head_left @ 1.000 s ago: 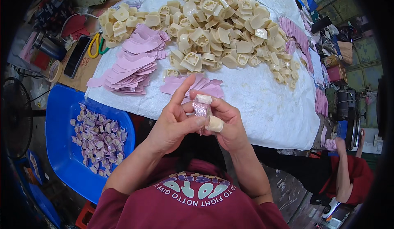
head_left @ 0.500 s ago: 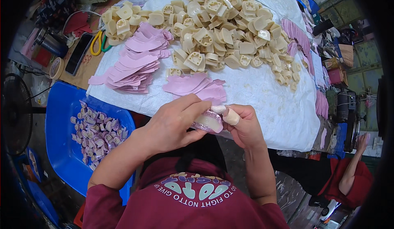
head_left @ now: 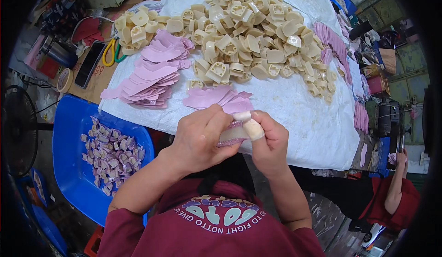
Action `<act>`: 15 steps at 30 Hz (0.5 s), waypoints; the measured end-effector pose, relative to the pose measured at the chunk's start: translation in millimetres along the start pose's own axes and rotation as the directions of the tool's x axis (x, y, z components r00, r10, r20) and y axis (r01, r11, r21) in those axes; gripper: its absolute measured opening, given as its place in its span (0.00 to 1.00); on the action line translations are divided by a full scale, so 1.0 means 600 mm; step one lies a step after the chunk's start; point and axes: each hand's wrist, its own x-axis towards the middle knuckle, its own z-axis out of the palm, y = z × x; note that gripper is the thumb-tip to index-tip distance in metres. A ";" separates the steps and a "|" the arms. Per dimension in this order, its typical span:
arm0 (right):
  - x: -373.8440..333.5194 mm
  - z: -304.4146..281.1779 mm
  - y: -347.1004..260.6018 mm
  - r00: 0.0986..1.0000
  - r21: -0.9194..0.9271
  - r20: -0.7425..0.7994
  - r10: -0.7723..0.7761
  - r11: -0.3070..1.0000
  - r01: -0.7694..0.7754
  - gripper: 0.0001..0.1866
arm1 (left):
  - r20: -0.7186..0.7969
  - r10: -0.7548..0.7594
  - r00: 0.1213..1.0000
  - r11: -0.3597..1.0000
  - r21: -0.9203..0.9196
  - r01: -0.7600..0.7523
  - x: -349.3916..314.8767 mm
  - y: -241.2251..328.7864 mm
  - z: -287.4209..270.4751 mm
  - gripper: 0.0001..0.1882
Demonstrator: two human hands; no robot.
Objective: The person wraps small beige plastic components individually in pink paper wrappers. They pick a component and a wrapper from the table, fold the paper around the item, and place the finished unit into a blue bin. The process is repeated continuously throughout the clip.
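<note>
Between my two hands, just off the table's near edge, is a cream plastic shoe heel (head_left: 233, 134) with a glittery purple cover strip along its rim. My left hand (head_left: 197, 136) is closed round its left side, fingers over the top and thumb beneath. The wrapped thumb of my right hand (head_left: 270, 144) presses on the right end; pale wrapping also covers a fingertip at the top edge. My fingers hide much of the heel. Right beyond my hands lies a small stack of pink cut pieces (head_left: 216, 96), and a taller fanned stack of pink pieces (head_left: 154, 75) sits to its left.
A large heap of bare cream heels (head_left: 258, 36) covers the far middle of the white cloth (head_left: 304, 132). At left, a blue basin (head_left: 69, 160) holds many purple-covered heels. Scissors (head_left: 109, 52), a phone (head_left: 90, 65) and a tape roll (head_left: 65, 79) lie nearby. Another person (head_left: 398, 197) works at right.
My right thumb has shifted left and up over the heel's end, and the heel has turned slightly in my grip. At right, the other person's arm has moved.
</note>
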 end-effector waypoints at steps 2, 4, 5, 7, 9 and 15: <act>0.004 -0.002 0.000 0.999 0.055 0.009 0.050 0.997 -0.051 0.13 | -0.082 -0.032 0.996 0.999 -0.044 0.028 0.000 0.002 0.014 0.20; 0.020 -0.018 0.007 0.972 0.392 0.151 0.181 0.892 -0.227 0.15 | -0.179 -0.050 0.983 0.988 -0.156 0.022 -0.001 -0.002 0.027 0.19; 0.018 -0.017 0.008 0.973 0.408 0.128 0.194 0.883 -0.230 0.15 | -0.197 -0.045 0.979 0.992 -0.126 0.021 -0.001 -0.001 0.030 0.19; 0.014 0.000 0.008 0.984 0.403 0.042 0.174 0.898 -0.176 0.15 | -0.230 -0.043 0.972 0.998 -0.063 0.030 -0.006 0.000 0.037 0.18; 0.013 0.018 0.004 0.988 0.275 -0.059 0.140 0.954 -0.119 0.14 | -0.238 -0.099 0.966 0.995 -0.015 0.098 -0.006 0.002 0.050 0.18; 0.021 0.006 0.023 0.957 0.465 0.030 0.287 0.844 -0.268 0.13 | -0.225 -0.324 0.919 0.941 -0.175 0.289 -0.007 0.001 0.057 0.19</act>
